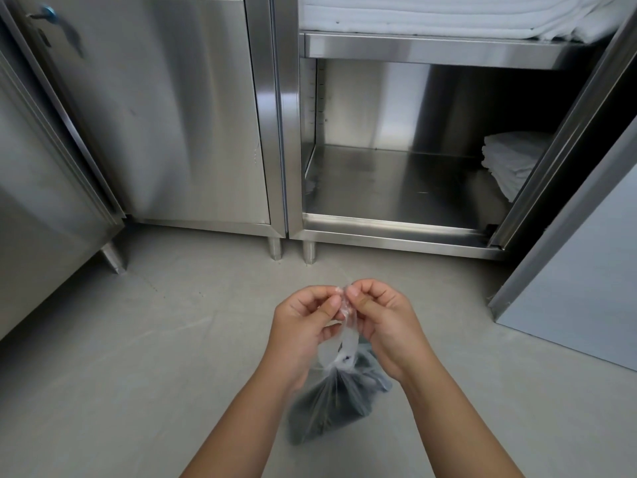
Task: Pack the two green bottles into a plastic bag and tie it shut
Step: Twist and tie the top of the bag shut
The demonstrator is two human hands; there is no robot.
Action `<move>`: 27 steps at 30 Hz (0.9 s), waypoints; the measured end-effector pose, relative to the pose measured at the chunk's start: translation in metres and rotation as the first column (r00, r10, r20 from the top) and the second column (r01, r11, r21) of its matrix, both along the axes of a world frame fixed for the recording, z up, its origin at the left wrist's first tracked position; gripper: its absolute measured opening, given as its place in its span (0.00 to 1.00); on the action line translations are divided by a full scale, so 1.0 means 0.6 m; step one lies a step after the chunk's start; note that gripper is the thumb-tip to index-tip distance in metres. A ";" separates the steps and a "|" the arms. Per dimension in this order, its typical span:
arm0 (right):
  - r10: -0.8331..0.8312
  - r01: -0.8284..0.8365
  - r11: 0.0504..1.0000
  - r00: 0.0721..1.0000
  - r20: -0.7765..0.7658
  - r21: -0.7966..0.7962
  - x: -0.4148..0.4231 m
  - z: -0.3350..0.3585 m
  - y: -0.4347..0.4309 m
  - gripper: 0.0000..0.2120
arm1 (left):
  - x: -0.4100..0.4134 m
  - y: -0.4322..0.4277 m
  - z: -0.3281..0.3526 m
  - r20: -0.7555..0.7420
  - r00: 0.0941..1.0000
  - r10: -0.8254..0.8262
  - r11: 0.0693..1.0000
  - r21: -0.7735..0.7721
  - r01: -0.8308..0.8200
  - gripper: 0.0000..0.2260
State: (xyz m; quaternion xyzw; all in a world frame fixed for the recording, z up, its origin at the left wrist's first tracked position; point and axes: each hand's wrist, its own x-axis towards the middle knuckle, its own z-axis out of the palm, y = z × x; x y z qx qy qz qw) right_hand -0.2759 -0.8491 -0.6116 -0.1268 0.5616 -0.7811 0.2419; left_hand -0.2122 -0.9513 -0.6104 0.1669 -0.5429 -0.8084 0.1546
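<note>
The plastic bag [336, 405] hangs in the air above the grey floor [138, 357], in front of the open steel cabinet [396, 188], with its neck gathered and drawn up between the two hands. The left hand [303, 326] and the right hand [379, 322] are both curled, thumb and forefinger of each pinching the twisted top of the bag, fingertips almost touching. Dark shapes fill the lower part of the bag, most likely the two green bottles, though the blurred film hides their colour. The step in hand looks like tying the knot. To do it well, keep the neck twisted tight just above the load, pull the loose ends in opposite directions evenly, and seat the knot low so no slack lets the mouth reopen. The film is thin, so a sharp tug could tear it.
</note>
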 end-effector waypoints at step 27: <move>0.163 -0.161 0.986 0.985 0.049 -0.042 -0.008 0.006 0.011 0.11 | 0.000 -0.003 0.003 -0.058 0.998 0.004 0.930 -0.367 -0.025 0.11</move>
